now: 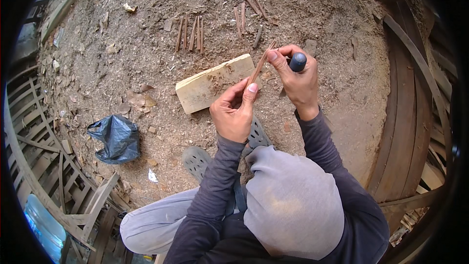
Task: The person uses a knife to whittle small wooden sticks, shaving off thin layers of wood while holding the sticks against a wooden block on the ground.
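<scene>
My left hand (233, 112) is closed around the lower part of a thin reddish-brown wooden stick (258, 70), its thumb lying along the wood. My right hand (299, 80) pinches the stick's upper end between thumb and finger. The same hand also grips a tool with a dark blue, round-ended handle (298, 61). A dark bit of that tool shows below the palm, but most of it is hidden, so I cannot tell its exact kind. Under the stick, a pale wooden block (200, 87) lies on the ground with brown shavings (222, 79) on top.
Several similar sticks (193, 33) lie beyond the block, with more (251, 4) farther right. A black plastic bag (117, 138) rests at left. Wooden planks (398, 102) line the right side; a slatted wooden frame (36, 132) stands at left. Shavings and dry leaves cover the ground.
</scene>
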### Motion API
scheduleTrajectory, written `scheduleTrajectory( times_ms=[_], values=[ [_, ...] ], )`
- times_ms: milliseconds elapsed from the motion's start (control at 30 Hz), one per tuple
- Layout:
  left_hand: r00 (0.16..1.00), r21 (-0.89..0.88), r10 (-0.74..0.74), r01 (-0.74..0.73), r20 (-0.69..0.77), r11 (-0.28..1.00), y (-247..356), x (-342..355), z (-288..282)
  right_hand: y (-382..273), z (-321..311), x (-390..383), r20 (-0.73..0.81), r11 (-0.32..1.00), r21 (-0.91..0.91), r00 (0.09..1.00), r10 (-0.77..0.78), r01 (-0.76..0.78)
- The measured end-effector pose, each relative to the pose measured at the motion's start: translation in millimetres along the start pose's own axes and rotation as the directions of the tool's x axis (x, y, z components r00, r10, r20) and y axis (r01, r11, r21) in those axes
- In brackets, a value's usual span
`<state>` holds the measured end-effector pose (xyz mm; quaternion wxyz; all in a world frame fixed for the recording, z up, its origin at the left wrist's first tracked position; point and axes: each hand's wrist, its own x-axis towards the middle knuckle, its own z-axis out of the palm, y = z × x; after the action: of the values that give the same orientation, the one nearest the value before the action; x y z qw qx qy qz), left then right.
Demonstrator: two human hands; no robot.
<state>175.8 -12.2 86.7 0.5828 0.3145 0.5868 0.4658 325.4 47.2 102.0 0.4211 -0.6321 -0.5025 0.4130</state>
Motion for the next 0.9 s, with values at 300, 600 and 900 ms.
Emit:
scheduleTrajectory(
  times_ms=[300, 600, 900],
  values=[
    [0.991, -0.256, -0.131, 0.128, 0.005, 0.958, -5.1, -7.8, 6.8, 4.5, -1.9, -1.5, -0.06, 0.754, -0.354, 0.791, -0.608, 0.553],
    [0.928, -0.329, -0.339, 0.371, 0.151, 0.869, 1.9, 14.9, -24.5, -2.3, -20.1, -11.3, 0.044, 0.771, -0.577, 0.953, -0.3, 0.27],
    [0.868, -0.299, -0.42, 0.488, 0.266, 0.82, 11.1, 9.8, -21.4, -18.7, -12.2, -0.9, 0.022, 0.972, -0.216, 0.996, -0.086, 0.089]
  ],
)
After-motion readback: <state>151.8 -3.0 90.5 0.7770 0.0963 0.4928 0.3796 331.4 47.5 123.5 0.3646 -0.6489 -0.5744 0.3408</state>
